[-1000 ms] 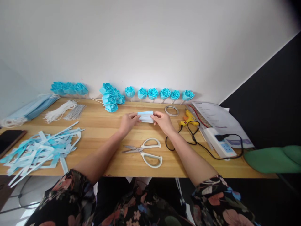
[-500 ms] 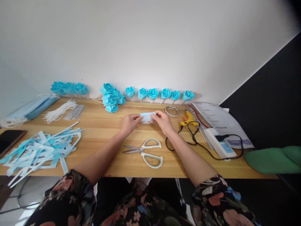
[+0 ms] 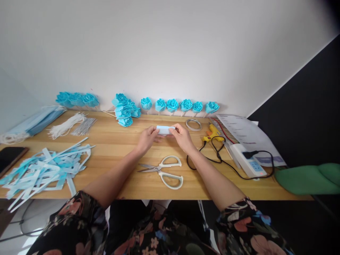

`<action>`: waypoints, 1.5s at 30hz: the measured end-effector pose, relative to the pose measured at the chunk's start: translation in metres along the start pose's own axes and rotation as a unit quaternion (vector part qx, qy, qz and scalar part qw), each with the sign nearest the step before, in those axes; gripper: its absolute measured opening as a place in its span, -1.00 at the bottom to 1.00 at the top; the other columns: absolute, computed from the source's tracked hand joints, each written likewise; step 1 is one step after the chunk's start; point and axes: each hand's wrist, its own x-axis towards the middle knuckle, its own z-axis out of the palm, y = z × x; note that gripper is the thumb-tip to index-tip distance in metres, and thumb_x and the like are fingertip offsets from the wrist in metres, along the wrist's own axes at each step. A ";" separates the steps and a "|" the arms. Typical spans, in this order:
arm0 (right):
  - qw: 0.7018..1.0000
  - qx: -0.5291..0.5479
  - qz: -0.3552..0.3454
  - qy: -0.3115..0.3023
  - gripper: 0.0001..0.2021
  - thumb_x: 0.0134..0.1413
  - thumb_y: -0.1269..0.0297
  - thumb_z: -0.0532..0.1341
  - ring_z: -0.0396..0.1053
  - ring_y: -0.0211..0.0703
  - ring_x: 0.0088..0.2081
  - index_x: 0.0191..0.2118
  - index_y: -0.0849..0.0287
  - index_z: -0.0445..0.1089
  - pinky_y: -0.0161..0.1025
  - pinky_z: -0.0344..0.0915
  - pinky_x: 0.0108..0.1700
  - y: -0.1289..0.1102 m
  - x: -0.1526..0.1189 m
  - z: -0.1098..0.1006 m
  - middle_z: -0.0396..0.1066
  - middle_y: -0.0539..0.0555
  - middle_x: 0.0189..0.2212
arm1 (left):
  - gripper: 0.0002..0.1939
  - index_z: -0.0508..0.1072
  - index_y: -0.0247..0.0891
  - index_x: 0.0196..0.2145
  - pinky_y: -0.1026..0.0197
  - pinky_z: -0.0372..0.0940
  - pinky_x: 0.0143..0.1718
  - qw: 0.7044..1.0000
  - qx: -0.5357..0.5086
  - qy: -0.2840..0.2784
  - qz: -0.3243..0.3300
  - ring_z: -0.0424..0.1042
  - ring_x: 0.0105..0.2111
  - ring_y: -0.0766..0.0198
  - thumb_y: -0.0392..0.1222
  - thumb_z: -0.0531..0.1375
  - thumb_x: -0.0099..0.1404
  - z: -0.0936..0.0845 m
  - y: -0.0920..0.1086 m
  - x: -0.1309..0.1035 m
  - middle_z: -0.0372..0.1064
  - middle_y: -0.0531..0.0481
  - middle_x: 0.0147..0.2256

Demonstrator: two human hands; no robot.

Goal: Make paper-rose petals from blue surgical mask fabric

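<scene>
Both hands meet over the middle of the wooden table (image 3: pixel 119 141). My left hand (image 3: pixel 146 138) and my right hand (image 3: pixel 182 136) pinch the two ends of a small folded piece of light blue mask fabric (image 3: pixel 164 130), held just above the tabletop. White-handled scissors (image 3: pixel 164 170) lie shut on the table just in front of my hands. A row of blue fabric roses (image 3: pixel 183 105) stands along the wall behind them.
A pile of cut blue strips (image 3: pixel 45 170) lies at front left, with a dark phone (image 3: pixel 9 157) beside it. Blue masks (image 3: pixel 37 120) and white ear loops (image 3: pixel 66 125) sit at the back left. A wire coil (image 3: pixel 193 124), yellow glue gun (image 3: pixel 212 133), power strip (image 3: pixel 249 163), papers (image 3: pixel 244 132) and a green object (image 3: pixel 308 179) lie to the right.
The fabric piece looks narrower, folded tighter between my fingers, and both hands have shifted slightly away from me.
</scene>
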 end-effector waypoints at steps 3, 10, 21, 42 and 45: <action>1.000 -0.007 0.000 -0.005 -0.75 0.01 0.03 0.25 0.41 -0.13 -0.28 -0.35 0.11 0.34 -0.17 0.47 -0.21 -0.004 -0.001 0.001 0.41 0.00 -0.38 | -0.73 0.29 -0.30 -0.30 0.24 0.42 -0.38 1.000 -0.007 -0.002 0.020 0.55 -0.37 0.22 -0.02 0.19 0.23 0.000 -0.003 0.000 0.50 -0.09 -0.30; 0.999 -0.001 -0.038 -0.009 -0.68 -0.04 0.09 0.30 0.43 -0.12 -0.10 -0.17 0.12 0.35 -0.20 0.34 0.00 -0.009 -0.001 0.001 0.49 0.05 -0.17 | -0.59 0.28 -0.29 -0.26 0.20 0.42 -0.33 0.998 -0.007 0.013 0.067 0.55 -0.34 0.19 0.14 0.18 0.21 -0.004 -0.001 0.000 0.50 -0.09 -0.30; 0.999 0.016 -0.042 0.002 -0.75 0.09 0.05 0.21 0.44 -0.10 -0.27 -0.24 0.13 0.41 -0.17 0.43 -0.16 -0.011 -0.004 0.002 0.50 0.03 -0.31 | -0.58 0.27 -0.32 -0.29 0.23 0.42 -0.40 0.997 -0.029 0.011 0.064 0.53 -0.48 0.24 0.14 0.20 0.21 0.001 0.011 -0.007 0.49 -0.06 -0.44; 1.000 0.007 0.018 -0.003 -0.60 -0.03 -0.04 0.26 0.34 -0.19 -0.44 -0.14 0.13 0.41 -0.30 0.40 -0.51 -0.007 -0.004 0.001 0.42 0.00 -0.43 | -0.64 0.27 -0.31 -0.32 0.30 0.38 -0.48 0.998 -0.053 0.019 0.012 0.52 -0.54 0.26 0.07 0.22 0.22 -0.002 0.006 -0.003 0.43 0.03 -0.59; 1.000 -0.007 0.022 -0.007 -0.61 -0.03 -0.04 0.25 0.32 -0.21 -0.46 -0.17 0.14 0.43 -0.31 0.38 -0.52 -0.008 -0.004 0.001 0.42 0.00 -0.44 | -0.64 0.27 -0.30 -0.33 0.31 0.37 -0.50 0.999 -0.044 0.025 0.009 0.50 -0.56 0.28 0.08 0.21 0.22 -0.002 0.006 -0.002 0.43 0.03 -0.59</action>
